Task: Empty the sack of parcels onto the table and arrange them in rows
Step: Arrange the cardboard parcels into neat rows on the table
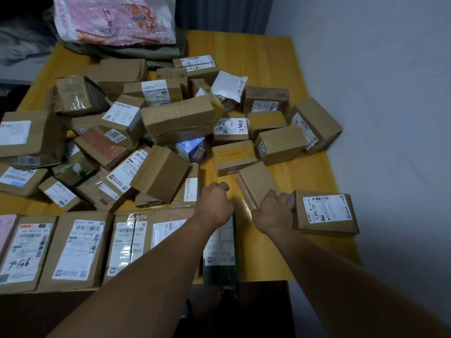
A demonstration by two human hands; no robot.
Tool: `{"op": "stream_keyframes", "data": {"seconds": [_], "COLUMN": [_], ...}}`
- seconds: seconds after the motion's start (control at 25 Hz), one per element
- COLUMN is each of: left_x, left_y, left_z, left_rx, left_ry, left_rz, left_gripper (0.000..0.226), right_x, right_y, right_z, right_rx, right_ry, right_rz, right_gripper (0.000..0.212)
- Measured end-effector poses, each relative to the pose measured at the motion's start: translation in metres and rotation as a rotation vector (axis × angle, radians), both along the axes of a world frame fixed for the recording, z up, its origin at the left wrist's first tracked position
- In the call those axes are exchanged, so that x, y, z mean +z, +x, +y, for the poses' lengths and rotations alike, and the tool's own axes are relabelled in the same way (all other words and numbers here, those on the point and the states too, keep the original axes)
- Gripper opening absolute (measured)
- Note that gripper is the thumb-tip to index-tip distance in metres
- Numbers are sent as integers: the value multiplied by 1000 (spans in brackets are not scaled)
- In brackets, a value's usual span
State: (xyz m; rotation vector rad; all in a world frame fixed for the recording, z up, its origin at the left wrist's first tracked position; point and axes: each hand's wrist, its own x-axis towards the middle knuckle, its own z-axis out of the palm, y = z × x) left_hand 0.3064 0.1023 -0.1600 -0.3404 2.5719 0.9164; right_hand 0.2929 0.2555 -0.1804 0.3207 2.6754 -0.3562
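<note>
Left hand (214,203): fingers curled down at the far end of the dark green parcel (220,272); can't tell whether it actually grips it.
Right hand (275,211): fingers curled onto the left end of the labelled box (327,213), holding it.
Labelled box: flat on the table (244,45), near right edge, label up, directly right of the hand.
Plain brown box (256,181): tilted, just beyond the right hand, touching its knuckles.
Dark green parcel: right end of the near row (80,247), under the left wrist.
Near row: boxes side by side along the front edge, labels up.
Pile (158,118): loose jumble mid-table.
Sack (114,18): pink-white, slumped at the far edge.
</note>
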Motion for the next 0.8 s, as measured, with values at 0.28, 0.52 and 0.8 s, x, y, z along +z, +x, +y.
{"op": "stream_keyframes", "data": {"seconds": [0.28,0.52,0.8], "left_x": [-1,-9,-9], "left_y": [-21,-34,-37], "left_z": [38,63,66], "left_rx": [79,173,313], "left_ry": [125,276,437], "left_rz": [-41,-194,-263], "left_gripper": [52,35,23], "right_x": [-17,-17,-16], "right_y": [-27,-24,-35], "right_z": [30,34,46], "right_rx": [33,193,69], "right_ry": [18,-4,-377], "right_rz": [-83,-80,-157], "right_gripper": [101,84,54]}}
